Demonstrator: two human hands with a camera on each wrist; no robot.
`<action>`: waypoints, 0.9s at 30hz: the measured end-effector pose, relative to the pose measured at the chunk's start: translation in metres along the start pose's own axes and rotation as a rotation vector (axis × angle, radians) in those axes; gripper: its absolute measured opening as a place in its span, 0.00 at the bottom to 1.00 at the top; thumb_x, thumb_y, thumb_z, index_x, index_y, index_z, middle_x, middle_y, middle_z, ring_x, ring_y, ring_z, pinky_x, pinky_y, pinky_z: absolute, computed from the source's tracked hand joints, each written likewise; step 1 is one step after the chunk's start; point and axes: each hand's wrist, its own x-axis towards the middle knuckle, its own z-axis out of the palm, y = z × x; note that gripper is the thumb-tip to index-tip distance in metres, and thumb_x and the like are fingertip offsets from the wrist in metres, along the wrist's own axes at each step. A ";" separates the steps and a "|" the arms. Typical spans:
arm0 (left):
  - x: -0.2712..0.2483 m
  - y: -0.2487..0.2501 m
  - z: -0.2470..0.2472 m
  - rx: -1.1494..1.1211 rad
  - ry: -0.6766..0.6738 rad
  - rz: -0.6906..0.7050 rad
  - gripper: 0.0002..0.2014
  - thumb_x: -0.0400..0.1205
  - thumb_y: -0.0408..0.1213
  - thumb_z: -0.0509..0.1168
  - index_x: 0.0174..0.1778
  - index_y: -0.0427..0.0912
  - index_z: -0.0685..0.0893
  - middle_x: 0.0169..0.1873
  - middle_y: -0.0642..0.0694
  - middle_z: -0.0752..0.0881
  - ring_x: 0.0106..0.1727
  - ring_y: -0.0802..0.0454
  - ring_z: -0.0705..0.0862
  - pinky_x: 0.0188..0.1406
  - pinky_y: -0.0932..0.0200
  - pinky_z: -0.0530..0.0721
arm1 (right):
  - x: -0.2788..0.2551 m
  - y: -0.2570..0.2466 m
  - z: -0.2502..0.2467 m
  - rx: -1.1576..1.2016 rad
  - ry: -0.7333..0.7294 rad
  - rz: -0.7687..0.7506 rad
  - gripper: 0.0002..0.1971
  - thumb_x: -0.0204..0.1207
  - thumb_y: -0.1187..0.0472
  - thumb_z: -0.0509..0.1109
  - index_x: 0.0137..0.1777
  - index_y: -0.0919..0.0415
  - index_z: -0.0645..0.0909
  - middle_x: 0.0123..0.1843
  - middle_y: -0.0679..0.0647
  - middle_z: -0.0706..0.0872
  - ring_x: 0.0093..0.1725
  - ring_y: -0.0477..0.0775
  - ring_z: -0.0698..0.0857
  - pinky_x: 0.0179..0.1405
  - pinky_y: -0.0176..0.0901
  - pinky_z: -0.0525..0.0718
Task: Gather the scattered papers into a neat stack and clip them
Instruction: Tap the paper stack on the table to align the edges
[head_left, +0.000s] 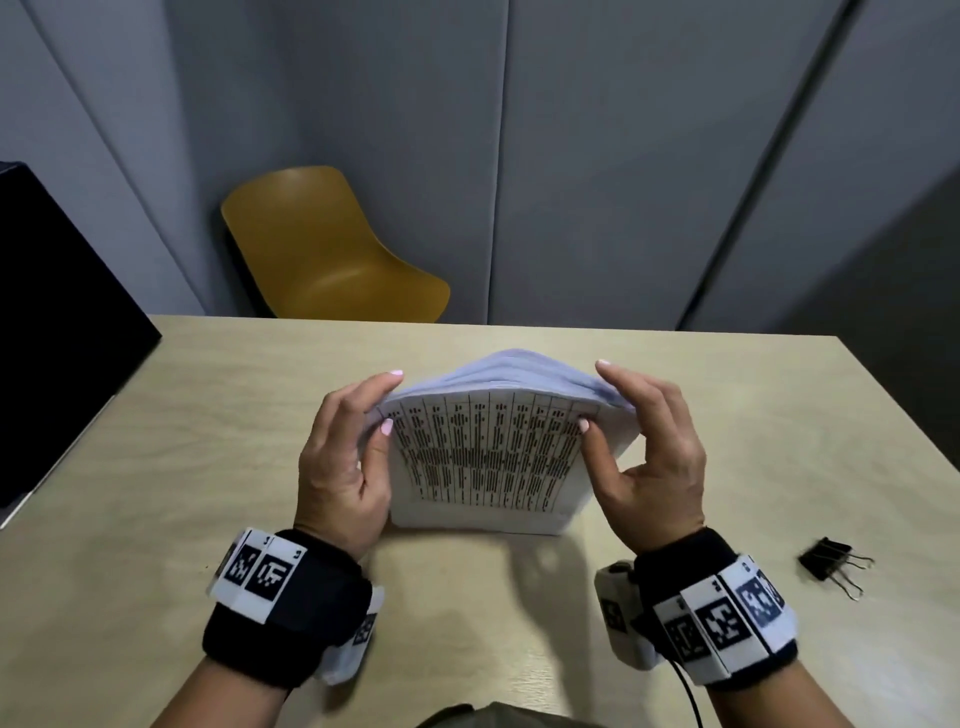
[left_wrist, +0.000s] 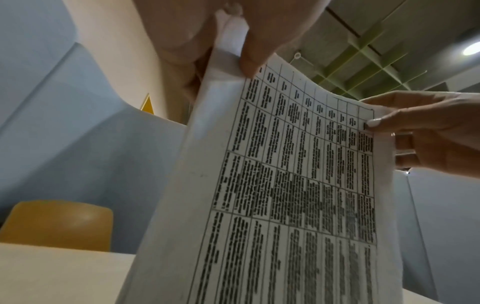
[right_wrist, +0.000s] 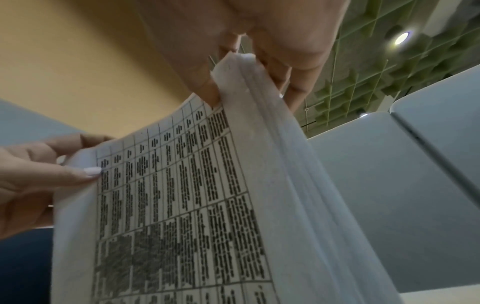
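The papers are already gathered into one stack, stood on its lower edge on the table and pinched at either side by the left hand and right hand. Squaring seems unfinished; the binder clip lies unused, well right.
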 end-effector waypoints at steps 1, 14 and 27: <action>0.001 0.000 -0.001 0.001 0.005 0.006 0.20 0.77 0.24 0.60 0.64 0.44 0.75 0.54 0.50 0.79 0.56 0.72 0.75 0.61 0.79 0.70 | 0.000 0.000 0.000 0.005 -0.002 -0.007 0.18 0.68 0.72 0.70 0.60 0.66 0.81 0.52 0.55 0.82 0.52 0.49 0.81 0.59 0.29 0.76; 0.008 -0.013 0.016 -0.314 -0.036 -0.360 0.09 0.77 0.29 0.67 0.52 0.42 0.84 0.39 0.80 0.85 0.45 0.80 0.82 0.46 0.83 0.75 | 0.000 0.032 0.015 0.442 -0.156 0.431 0.19 0.67 0.74 0.75 0.47 0.46 0.86 0.35 0.26 0.88 0.38 0.28 0.85 0.39 0.23 0.81; -0.006 -0.002 0.020 -0.538 0.028 -0.486 0.26 0.69 0.31 0.64 0.59 0.56 0.66 0.47 0.50 0.82 0.43 0.69 0.82 0.46 0.72 0.79 | -0.020 0.005 0.014 0.387 -0.065 0.435 0.42 0.68 0.75 0.73 0.79 0.60 0.55 0.51 0.24 0.82 0.48 0.24 0.81 0.51 0.17 0.75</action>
